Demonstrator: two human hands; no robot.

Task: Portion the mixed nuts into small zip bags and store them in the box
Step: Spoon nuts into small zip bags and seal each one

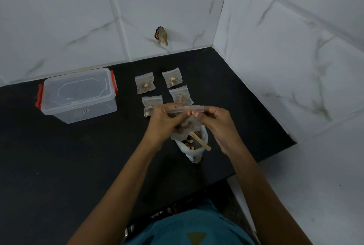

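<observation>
Both hands hold one small zip bag (184,126) with nuts in it, above the black counter (78,156). My left hand (165,121) pinches the left part of its zip strip. My right hand (214,122) pinches the strip's right end. Just below them stands an open plastic bag of mixed nuts (194,146) with a wooden spoon (201,142) in it. Several filled small zip bags (144,85) lie flat behind my hands. A clear plastic box (78,95) with red clips and its lid on sits at the left.
White marble-look tiled walls (275,47) close the counter at the back and on the right. A small dark object (161,35) sticks to the back wall. The counter's front edge runs near my body.
</observation>
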